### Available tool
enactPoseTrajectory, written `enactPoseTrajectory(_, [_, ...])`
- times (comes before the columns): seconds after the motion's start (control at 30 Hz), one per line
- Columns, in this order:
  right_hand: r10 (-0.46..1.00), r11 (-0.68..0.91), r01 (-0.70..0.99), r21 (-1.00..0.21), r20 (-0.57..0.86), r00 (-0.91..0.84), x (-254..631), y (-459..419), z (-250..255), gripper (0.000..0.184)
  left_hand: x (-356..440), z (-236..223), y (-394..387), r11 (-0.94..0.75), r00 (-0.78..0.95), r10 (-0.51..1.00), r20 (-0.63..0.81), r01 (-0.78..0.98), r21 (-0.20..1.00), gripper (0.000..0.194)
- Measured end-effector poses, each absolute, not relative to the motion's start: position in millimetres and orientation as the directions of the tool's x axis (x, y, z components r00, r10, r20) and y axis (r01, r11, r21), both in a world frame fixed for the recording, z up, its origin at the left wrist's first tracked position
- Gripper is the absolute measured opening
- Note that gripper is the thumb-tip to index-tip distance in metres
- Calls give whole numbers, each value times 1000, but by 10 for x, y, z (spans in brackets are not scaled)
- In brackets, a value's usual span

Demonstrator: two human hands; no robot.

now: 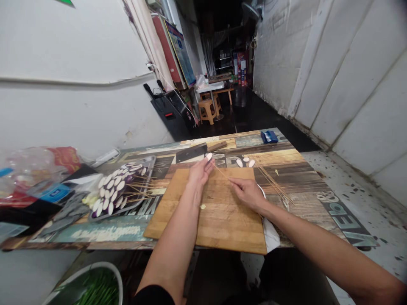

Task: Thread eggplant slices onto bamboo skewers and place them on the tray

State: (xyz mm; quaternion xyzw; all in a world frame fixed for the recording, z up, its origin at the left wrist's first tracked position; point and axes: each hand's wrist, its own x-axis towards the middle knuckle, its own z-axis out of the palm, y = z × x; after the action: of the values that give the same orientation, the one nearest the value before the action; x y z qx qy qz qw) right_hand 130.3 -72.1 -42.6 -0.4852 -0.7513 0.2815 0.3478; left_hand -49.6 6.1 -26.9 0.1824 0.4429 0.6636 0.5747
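Observation:
My left hand [200, 171] pinches a white eggplant slice [209, 156] at the far edge of the wooden cutting board [219, 220]. My right hand [246, 191] is closed on a thin bamboo skewer [221, 171] whose tip reaches the slice. Three more slices [245, 161] lie on the table beyond the board. A metal tray [149, 163] to the left holds several skewered purple-and-white eggplant slices [111, 190]. Loose bamboo skewers [275, 183] lie to the right of the board.
A cleaver [199, 151] lies at the back of the patterned table [318, 190]. Plastic bags and packets [34, 178] pile at the left. A bowl of greens [95, 288] sits below the table. A blue object [269, 136] rests at the far edge. A dark corridor with stools lies beyond.

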Motion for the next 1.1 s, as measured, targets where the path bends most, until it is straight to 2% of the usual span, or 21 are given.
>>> enactPoseTrajectory(0.37, [933, 351, 516, -782, 248, -259, 1301, -712, -431, 30, -482, -225, 38, 109, -247, 923, -294, -566, 817, 12])
enactPoseTrajectory(0.9, [933, 354, 453, -818, 277, -229, 1293, -681, -413, 31, -271, -216, -81, 136, -147, 959, -242, -511, 849, 3])
enactPoseTrajectory(1.1, [939, 326, 498, -804, 338, -68, 1259, -609, -416, 26, 19, -257, -296, 229, -18, 968, -249, -337, 913, 11])
